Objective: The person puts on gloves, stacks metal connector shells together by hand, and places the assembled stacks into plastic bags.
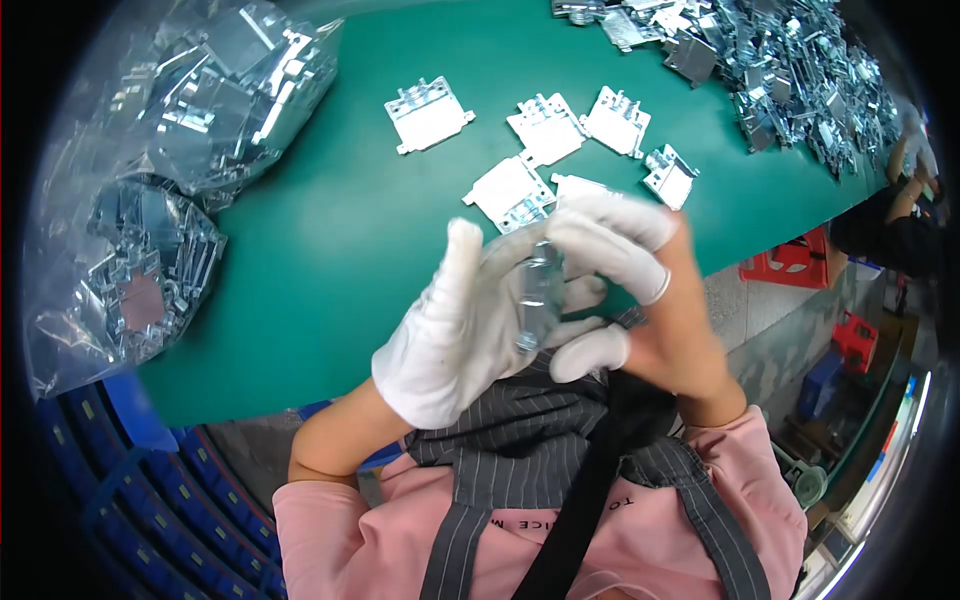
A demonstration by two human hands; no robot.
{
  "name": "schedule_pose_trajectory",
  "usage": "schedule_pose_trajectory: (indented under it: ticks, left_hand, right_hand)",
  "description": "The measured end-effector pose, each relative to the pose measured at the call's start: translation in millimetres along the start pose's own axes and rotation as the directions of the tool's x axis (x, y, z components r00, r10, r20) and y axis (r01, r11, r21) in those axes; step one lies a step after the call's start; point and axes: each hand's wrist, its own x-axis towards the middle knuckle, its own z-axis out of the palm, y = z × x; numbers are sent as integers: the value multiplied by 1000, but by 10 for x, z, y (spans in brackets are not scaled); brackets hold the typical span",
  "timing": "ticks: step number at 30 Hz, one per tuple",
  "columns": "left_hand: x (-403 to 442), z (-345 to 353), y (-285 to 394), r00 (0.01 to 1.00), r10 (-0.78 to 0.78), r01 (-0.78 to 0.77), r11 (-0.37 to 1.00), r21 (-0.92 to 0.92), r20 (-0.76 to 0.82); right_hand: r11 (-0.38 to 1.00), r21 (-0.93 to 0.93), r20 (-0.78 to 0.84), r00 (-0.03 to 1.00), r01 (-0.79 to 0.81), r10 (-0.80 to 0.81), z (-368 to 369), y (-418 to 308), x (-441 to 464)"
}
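My left hand (pixel 440 345), in a white glove, cups a small shiny metal plate (pixel 540 300) in front of my chest. Its fingers bend behind the piece, while the thumb points up, away from it. White cloth covers the fingers of my right hand (pixel 610 255), which curl around the plate's other side. Those fingertips meet the piece near its upper end; some contact is hidden, and motion blurs the plate's detail. Just beyond my hands, a flat metal plate with a clip-like fitting (pixel 510 195) lies on the green table (pixel 300 290). Another plate (pixel 580 188) is partly covered by my right hand.
Several similar plates (pixel 428 115) lie farther back. Clear plastic bags of metal parts (pixel 215 110) stand at left, and a large heap of parts (pixel 800 80) spreads at back right. Blue bins (pixel 180 490) sit below left. Another person (pixel 890 220) is at far right, near red stools (pixel 790 262).
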Motion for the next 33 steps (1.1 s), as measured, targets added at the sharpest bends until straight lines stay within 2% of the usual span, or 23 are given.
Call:
schedule_pose_trajectory:
  ticks: [2,3,4,5,8,9,10,11,12,13,15,16,17,19,20,22,23,24,26,28,29,30,33]
  left_hand:
    - [13,-53,-17,1000,-6,7,997,-82,10]
    - [14,-100,-8,1000,-19,20,994,-106,12]
    - [-2,-114,-6,1000,-14,14,990,-137,6]
    - [-12,-121,-9,1000,-12,12,986,-167,1]
    - [-3,-129,11,1000,27,-22,974,-226,16]
    - [-8,-133,12,999,39,-33,970,-243,22]
    - [-12,-140,14,998,63,-56,967,-248,19]
    - [-4,-150,16,996,85,-77,965,-252,20]
    - [10,-162,17,994,106,-96,962,-255,25]
    - [15,-192,13,991,128,-112,951,-287,39]
    - [-4,-270,2,983,171,-139,925,-353,60]
    - [-16,-288,6,983,177,-144,915,-377,54]
    - [-24,-302,12,982,184,-149,904,-400,49]
    - [-25,-289,-3,984,177,-153,881,-447,11]
    - [-19,-273,-16,987,161,-154,931,-330,-6]
    - [13,-190,-26,989,137,-141,987,-81,-47]
    - [-9,-84,1,987,119,-112,991,70,-105]
    - [-52,-63,39,995,83,-76,988,131,-49]
    - [-64,-78,49,998,1,1,999,43,-60]
    - [11,-132,-36,988,117,-120,993,-21,-105]
    - [27,-157,-60,975,177,-185,981,-50,-135]
    - [8,-166,-45,979,166,-175,982,-74,-114]
    - [-17,-172,5,988,138,-147,978,-148,-66]
  right_hand:
    - [956,-290,-67,997,-43,25,-195,124,-38]
    - [887,-429,-213,974,-168,81,-283,328,-101]
    - [691,-670,-252,959,-271,132,-337,386,-119]
    - [484,-831,-244,962,-274,124,-352,536,-176]
    - [859,-428,-305,940,-280,155,-344,679,-307]
    - [869,-241,-343,875,-432,340,-295,585,-342]
    - [872,91,-290,825,-481,485,-235,509,-374]
    - [769,407,-194,775,-494,601,-179,437,-394]
    - [573,672,-66,733,-469,677,-122,368,-400]
    - [449,780,59,765,-437,642,-55,286,-378]
    - [311,861,181,814,-403,552,110,122,-293]
    - [318,862,187,831,-395,523,170,63,-256]
    - [308,851,192,798,-425,571,171,43,-231]
    - [389,842,106,822,-373,559,146,-25,-151]
    - [427,835,64,833,-346,549,128,-45,-120]
    - [811,501,107,952,-302,288,46,-13,-69]
    - [930,319,124,981,-181,148,4,3,-43]
    - [996,69,154,987,-60,49,-10,-76,40]
    - [989,-137,115,990,-60,77,-21,9,83]
    - [930,-367,-24,999,-36,29,-140,326,138]
    - [791,-594,-124,988,-147,90,-189,466,148]
    - [591,-764,-238,964,-261,118,-220,580,143]
    - [670,-723,-188,981,-170,45,-214,756,100]
